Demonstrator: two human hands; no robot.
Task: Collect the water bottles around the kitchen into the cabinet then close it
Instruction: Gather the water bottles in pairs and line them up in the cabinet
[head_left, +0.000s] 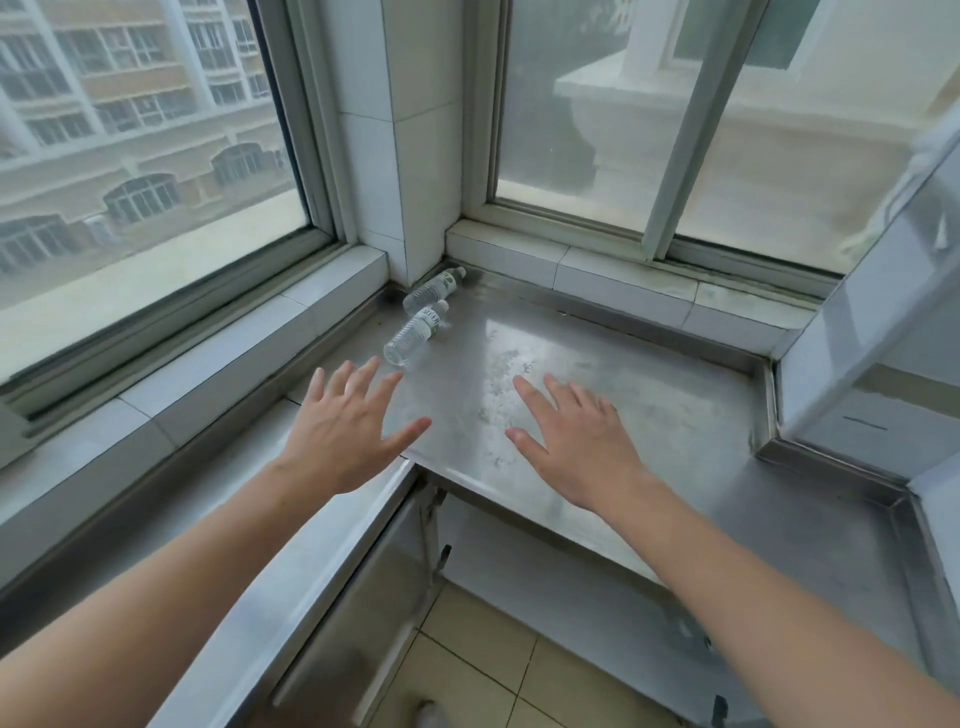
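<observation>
Two clear plastic water bottles lie on their sides in the far corner of the steel counter (649, 405). The nearer bottle (413, 335) points its cap away from me; the farther bottle (434, 288) rests against the tiled pillar. My left hand (348, 426) hovers over the counter with fingers spread, its fingertips just short of the nearer bottle. Spread flat in the same way, my right hand (576, 441) is above the middle of the counter and holds nothing. No cabinet interior is visible.
Windows with tiled sills (208, 374) border the counter on the left and at the back. A tiled pillar (415, 156) stands in the corner. A white wall block (872, 338) juts in at the right. Below the counter are steel cabinet fronts (363, 613) and a tiled floor (498, 670).
</observation>
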